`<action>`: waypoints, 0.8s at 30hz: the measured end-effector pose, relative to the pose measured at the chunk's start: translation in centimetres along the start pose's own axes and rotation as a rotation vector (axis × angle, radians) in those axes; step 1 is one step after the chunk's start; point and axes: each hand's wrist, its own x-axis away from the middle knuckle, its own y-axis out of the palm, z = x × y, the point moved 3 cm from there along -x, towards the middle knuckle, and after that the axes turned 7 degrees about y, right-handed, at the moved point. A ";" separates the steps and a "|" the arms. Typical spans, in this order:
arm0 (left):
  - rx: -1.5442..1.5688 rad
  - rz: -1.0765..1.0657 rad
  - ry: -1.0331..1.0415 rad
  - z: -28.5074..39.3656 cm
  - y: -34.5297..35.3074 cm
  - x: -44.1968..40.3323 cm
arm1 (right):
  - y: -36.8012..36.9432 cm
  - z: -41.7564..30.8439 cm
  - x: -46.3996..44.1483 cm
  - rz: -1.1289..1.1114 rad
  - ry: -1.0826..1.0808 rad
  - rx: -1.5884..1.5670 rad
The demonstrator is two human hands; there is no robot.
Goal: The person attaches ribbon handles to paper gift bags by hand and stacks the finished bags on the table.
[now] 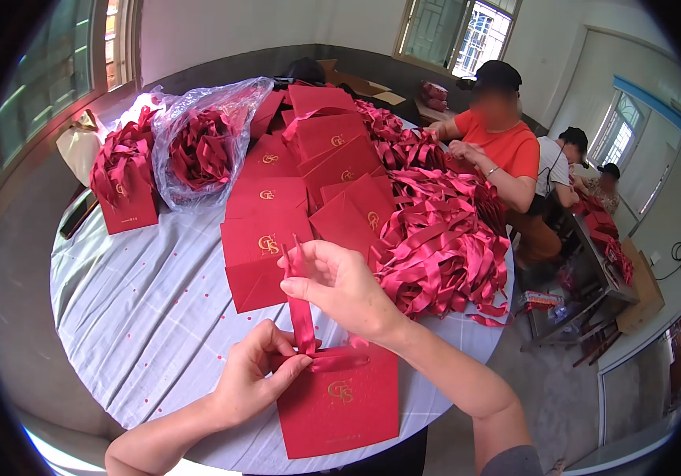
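A red paper gift bag (340, 420) with a gold emblem lies flat at the table's near edge. My left hand (265, 361) pinches a red satin ribbon at the bag's top edge. Above it, my right hand (332, 282) holds the upper end of the ribbon (302, 317) between thumb and fingers, drawn up from the bag. Another length of ribbon lies across the bag's top. Just beyond my hands stand several more red gift bags (265, 262). To the right of them is a big heap of loose red ribbons (443, 246).
A clear plastic bag (237, 119) of ribbons and a ribbon-topped red bag (130, 210) are at the left of the round table (142, 317). Across it sits a person in an orange-red shirt (515, 143). Other people work at a table (586, 270) on the right.
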 end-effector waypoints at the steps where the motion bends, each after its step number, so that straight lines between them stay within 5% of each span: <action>1: -0.003 0.002 -0.016 -0.2 -0.1 0.0 | -0.1 0.2 -0.1 0.018 -0.035 -0.050; 14: 0.033 -0.107 -0.136 -1.3 0.5 0.1 | -1.6 2.9 0.0 0.143 0.073 0.173; 17: 0.117 -0.066 -0.143 -1.1 0.4 -0.1 | -2.3 4.0 -0.5 0.117 0.055 0.290; 21: 0.148 0.068 -0.155 -0.1 -1.0 -1.2 | -4.1 1.1 1.0 0.374 -0.280 0.647; 24: 0.184 0.208 -0.140 -0.4 -2.6 -1.6 | -5.2 -0.1 2.8 0.377 -0.133 0.719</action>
